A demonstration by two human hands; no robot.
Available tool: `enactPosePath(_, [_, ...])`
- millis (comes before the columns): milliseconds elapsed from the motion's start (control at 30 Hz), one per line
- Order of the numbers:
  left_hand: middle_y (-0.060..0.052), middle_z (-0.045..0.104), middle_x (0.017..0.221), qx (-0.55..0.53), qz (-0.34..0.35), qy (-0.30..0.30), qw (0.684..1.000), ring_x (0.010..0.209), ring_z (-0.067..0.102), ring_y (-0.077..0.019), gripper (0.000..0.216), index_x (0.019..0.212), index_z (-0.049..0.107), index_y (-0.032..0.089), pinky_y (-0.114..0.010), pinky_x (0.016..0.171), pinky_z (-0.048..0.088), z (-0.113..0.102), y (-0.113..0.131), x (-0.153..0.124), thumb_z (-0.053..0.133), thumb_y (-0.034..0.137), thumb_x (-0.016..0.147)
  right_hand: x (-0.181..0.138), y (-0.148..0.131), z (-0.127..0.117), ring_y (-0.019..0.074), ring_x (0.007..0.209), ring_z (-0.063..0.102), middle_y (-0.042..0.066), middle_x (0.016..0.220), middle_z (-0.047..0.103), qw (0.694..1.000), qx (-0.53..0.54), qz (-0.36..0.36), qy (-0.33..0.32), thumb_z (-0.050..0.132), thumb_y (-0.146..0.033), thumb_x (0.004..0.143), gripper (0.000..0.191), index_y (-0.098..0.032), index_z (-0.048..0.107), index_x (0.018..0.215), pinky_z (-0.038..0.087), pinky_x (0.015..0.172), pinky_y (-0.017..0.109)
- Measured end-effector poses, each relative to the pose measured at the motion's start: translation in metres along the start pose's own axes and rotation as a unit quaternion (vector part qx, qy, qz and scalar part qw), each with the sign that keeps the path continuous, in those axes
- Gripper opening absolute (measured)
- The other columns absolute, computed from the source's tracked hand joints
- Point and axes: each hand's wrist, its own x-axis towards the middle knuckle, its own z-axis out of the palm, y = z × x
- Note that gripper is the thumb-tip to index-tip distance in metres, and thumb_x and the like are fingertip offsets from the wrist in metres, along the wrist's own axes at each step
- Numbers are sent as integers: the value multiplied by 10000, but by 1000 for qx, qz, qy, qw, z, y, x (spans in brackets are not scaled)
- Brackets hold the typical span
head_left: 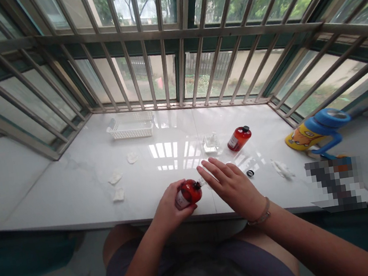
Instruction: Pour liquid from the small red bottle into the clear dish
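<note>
My left hand (169,206) grips a small red bottle (189,192) with a white label, tilted so its open neck points right, near the front edge of the white marble sill (84,188). My right hand (232,183) hovers flat beside the bottle's neck, fingers spread, palm down; whether something lies under it is hidden. A small black cap (250,173) lies on the sill just right of that hand. A second red bottle (239,138) with a black cap lies on its side farther back.
A white plastic basket (131,125) stands at the back left. Three white cotton pads (115,177) lie on the left, another crumpled white piece (282,168) on the right. A small clear glass container (211,143) sits mid-sill. A yellow-and-blue cup (318,130) lies at right. Window bars enclose the sill.
</note>
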Motion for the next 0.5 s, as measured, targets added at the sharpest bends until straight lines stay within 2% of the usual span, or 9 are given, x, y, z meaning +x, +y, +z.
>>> enactPosePath(500, [-94, 640, 1471, 2, 1, 1, 1000, 1334, 645, -319, 751, 1463, 541, 302, -521, 1154, 521, 0, -2, 0, 897, 275, 801, 2, 1, -2, 316, 1462, 529, 139, 1572, 602, 1000, -4, -6, -6, 497, -84, 1058, 519, -146, 526, 1572, 467, 1052, 456])
